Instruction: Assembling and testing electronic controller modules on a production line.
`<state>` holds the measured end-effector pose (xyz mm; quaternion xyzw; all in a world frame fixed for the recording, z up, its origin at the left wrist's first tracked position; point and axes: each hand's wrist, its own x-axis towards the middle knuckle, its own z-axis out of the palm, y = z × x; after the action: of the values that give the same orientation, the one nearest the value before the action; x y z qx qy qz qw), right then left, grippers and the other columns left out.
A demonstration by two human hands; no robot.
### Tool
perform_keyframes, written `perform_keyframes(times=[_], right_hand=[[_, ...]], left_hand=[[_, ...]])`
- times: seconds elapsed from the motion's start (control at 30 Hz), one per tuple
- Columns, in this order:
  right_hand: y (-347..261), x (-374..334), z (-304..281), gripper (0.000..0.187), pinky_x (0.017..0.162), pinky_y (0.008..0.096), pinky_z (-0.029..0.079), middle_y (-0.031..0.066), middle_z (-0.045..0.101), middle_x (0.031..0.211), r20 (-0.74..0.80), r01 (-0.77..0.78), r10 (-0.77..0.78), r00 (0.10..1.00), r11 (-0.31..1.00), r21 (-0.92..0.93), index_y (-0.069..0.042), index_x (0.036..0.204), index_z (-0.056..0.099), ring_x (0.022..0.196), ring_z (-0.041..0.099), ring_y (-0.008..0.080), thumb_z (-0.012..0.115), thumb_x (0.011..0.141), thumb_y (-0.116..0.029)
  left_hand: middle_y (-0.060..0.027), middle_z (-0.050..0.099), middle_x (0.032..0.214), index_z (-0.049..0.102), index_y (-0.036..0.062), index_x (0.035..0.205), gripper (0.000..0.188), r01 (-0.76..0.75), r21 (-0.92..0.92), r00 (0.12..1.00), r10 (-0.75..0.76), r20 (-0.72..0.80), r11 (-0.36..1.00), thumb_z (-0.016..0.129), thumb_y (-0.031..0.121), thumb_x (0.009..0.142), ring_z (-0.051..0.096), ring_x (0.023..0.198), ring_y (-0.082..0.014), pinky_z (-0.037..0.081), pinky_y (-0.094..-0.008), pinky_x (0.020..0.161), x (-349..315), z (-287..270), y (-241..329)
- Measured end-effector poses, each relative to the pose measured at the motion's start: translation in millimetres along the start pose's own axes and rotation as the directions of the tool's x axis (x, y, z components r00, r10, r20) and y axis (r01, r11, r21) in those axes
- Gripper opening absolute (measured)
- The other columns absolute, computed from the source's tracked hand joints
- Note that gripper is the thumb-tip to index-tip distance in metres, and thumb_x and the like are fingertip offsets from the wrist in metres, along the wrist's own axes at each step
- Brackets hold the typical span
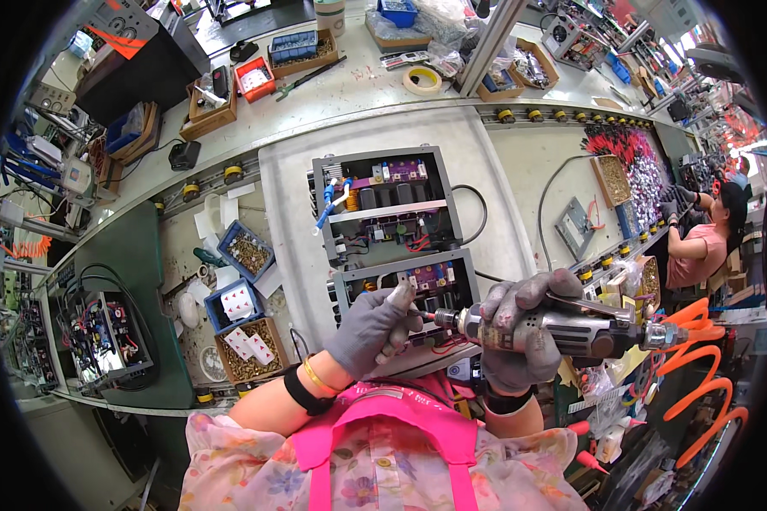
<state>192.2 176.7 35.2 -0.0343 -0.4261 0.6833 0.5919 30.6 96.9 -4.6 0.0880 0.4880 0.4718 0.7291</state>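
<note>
In my right hand [524, 328], gloved in grey, is a pneumatic screwdriver [592, 334] held level with its bit pointing left. An orange coiled air hose [699, 345] runs from its rear end. My left hand [368, 330], also gloved, is closed with thumb and fingers pinched together at the bit's tip. What the pinch holds, if anything, is hidden. Both hands are above the near metal case [467, 266], which is open and full of electronics and partly covered by them. Beyond it lies a second open case [446, 175] with purple circuit boards and blue-tipped wires.
To the left are blue bins [267, 244] and a cardboard box of screws [239, 368]. Another electronics unit [115, 336] sits on a green board. At right lie a metal panel [575, 228] and a box of small parts [612, 180]; a co-worker [699, 254] works beyond.
</note>
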Motion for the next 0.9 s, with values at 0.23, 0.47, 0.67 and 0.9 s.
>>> perform_keyframes(times=[0.23,0.47,0.67,0.9], right_hand=[[4,-4,4,0.057,0.075,0.0385,0.053,0.0096,0.059,0.101,0.075,0.014,-0.008,0.997,0.996,-0.086,-0.004,0.134,0.045,0.076,0.062,0.0175,0.061,0.079,-0.006],[7,-12,3,0.054,0.064,0.0379,0.053,0.0114,0.061,0.091,-0.065,0.031,-0.038,0.997,0.995,-0.099,-0.005,0.133,0.044,0.072,0.061,0.0214,0.063,0.082,-0.004],[12,-15,-5,0.059,0.068,0.0405,0.055,0.0099,0.058,0.101,-0.09,0.108,-0.122,0.988,0.984,-0.145,-0.004,0.136,0.042,0.076,0.063,0.0186,0.059,0.079,-0.002],[13,-14,-2,0.058,0.066,0.0393,0.055,0.0092,0.06,0.101,-0.14,0.079,-0.096,0.985,0.989,-0.126,-0.003,0.134,0.044,0.074,0.062,0.0177,0.059,0.078,-0.004]], left_hand=[[0.0003,0.048,0.052,0.059,0.0047,0.082,0.045,-0.025,0.067,1.0,0.024,0.006,0.997,0.052,0.047,0.096,0.038,0.034,-0.006,0.03,-0.0214,0.031,15,-2,-8],[0.002,0.048,0.056,0.06,0.0032,0.088,0.038,0.003,-0.103,0.998,0.004,0.061,0.995,0.052,0.039,0.098,0.037,0.036,-0.0048,0.031,-0.0209,0.031,17,-1,-11],[0.0013,0.05,0.057,0.06,0.0032,0.091,0.037,-0.016,-0.242,0.998,0.0,-0.064,0.97,0.052,0.039,0.098,0.041,0.037,-0.0064,0.033,-0.0211,0.031,9,10,-14],[0.0017,0.046,0.05,0.062,0.0055,0.1,0.038,-0.03,-0.008,1.0,0.029,0.0,1.0,0.05,0.042,0.098,0.041,0.036,-0.0069,0.034,-0.0217,0.032,3,3,-10]])
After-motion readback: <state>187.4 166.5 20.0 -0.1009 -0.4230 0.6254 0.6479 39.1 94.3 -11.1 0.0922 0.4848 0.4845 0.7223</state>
